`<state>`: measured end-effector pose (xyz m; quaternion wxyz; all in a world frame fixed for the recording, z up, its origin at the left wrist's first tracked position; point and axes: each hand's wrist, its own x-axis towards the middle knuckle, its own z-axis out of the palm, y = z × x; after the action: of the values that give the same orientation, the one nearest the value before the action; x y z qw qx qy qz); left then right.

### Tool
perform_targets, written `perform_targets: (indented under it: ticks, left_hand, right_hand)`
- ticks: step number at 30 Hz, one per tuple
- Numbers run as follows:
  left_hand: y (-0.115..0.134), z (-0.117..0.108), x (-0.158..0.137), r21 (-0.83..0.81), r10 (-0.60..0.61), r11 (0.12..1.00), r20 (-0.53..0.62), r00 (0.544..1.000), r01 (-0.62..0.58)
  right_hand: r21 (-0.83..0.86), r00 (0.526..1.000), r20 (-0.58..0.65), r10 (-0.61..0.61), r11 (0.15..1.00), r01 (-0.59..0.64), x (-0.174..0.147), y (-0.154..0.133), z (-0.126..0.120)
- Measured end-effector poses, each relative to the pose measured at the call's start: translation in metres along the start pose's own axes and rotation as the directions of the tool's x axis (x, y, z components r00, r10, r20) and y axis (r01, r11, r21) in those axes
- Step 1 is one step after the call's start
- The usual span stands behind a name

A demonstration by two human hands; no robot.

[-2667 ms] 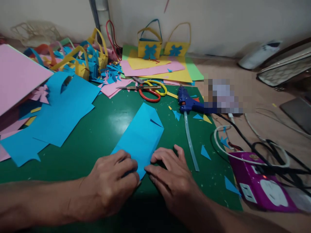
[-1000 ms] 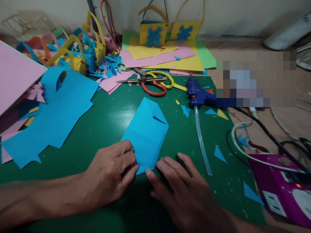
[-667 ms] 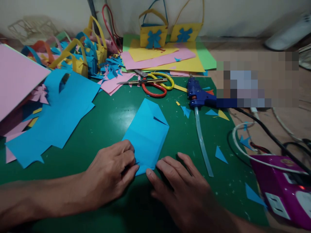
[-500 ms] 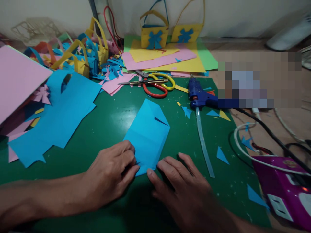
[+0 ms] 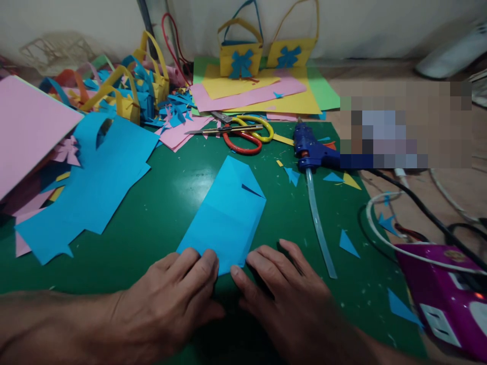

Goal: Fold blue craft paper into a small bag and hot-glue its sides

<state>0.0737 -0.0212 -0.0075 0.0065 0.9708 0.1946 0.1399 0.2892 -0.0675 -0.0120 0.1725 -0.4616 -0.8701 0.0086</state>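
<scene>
Paper, blue and folded (image 5: 224, 218), lies flat on the green surface (image 5: 160, 203) directly ahead of my two hands, slanting away from me to the right. My left grip (image 5: 171, 294) is unclenched: its fingers are bent and rest on the sheet's near left end, while the thumb stands apart from them, off the paper. My right grip (image 5: 283, 289) is loose too, fingers spread, with the thumb and forefinger tips touching the near right corner. A dark slit shows at the far right edge of the fold, well beyond both hands. Past the paper, farther from my grip, sit red-and-yellow-handled scissors (image 5: 249, 151), with a cutter knife (image 5: 243, 128) lying across them. Ahead and to the right of my right hand is a blue glue gun (image 5: 308, 152), its clear glue stick (image 5: 319, 233) trailing back toward me; a blue triangular scrap (image 5: 348, 243) lies right of that stick. Farther right is a purple power strip (image 5: 418, 268). Beyond my left hand, to its left, lie cut blue sheets (image 5: 102, 177) and a pink sheet (image 5: 34, 126). Farthest ahead stand two yellow paper bags (image 5: 226, 56) with blue bows.
</scene>
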Motion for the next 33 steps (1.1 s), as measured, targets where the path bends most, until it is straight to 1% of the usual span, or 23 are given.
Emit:
perform_targets:
  ticks: [5, 8, 10, 16, 23, 28, 33]
  left_hand:
    - [0.004, -0.008, 0.002, 0.034, 0.005, 0.999, 0.025, 1.0, -0.006]
    - [0.004, -0.007, 0.0, 0.027, 0.019, 0.999, 0.064, 0.998, -0.021]
    - [0.005, -0.004, -0.004, 0.01, 0.009, 1.0, 0.083, 0.997, -0.01]
    - [0.011, 0.0, -0.012, 0.03, 0.012, 0.999, 0.069, 0.998, -0.014]
    - [0.01, 0.001, -0.01, 0.022, 0.001, 1.0, 0.036, 0.999, -0.002]
    - [0.01, 0.002, -0.01, 0.009, 0.006, 1.0, 0.064, 0.998, -0.007]
    - [0.01, 0.002, -0.009, -0.012, -0.015, 1.0, 0.055, 0.998, 0.016]
  right_hand:
    - [-0.015, 1.0, 0.022, -0.004, 1.0, 0.005, -0.001, -0.001, 0.0]
    - [-0.011, 1.0, 0.027, -0.003, 1.0, 0.003, -0.001, -0.001, -0.001]
    - [-0.003, 0.999, 0.031, 0.008, 1.0, -0.008, 0.0, -0.002, -0.001]
    - [0.031, 1.0, 0.01, 0.029, 0.999, -0.029, 0.0, -0.002, -0.003]
    - [0.028, 1.0, 0.01, 0.014, 1.0, -0.014, 0.0, -0.001, -0.002]
    - [0.007, 0.999, 0.033, 0.004, 1.0, -0.004, -0.001, -0.002, -0.003]
    - [0.01, 1.0, 0.028, 0.007, 1.0, -0.007, -0.001, -0.001, -0.004]
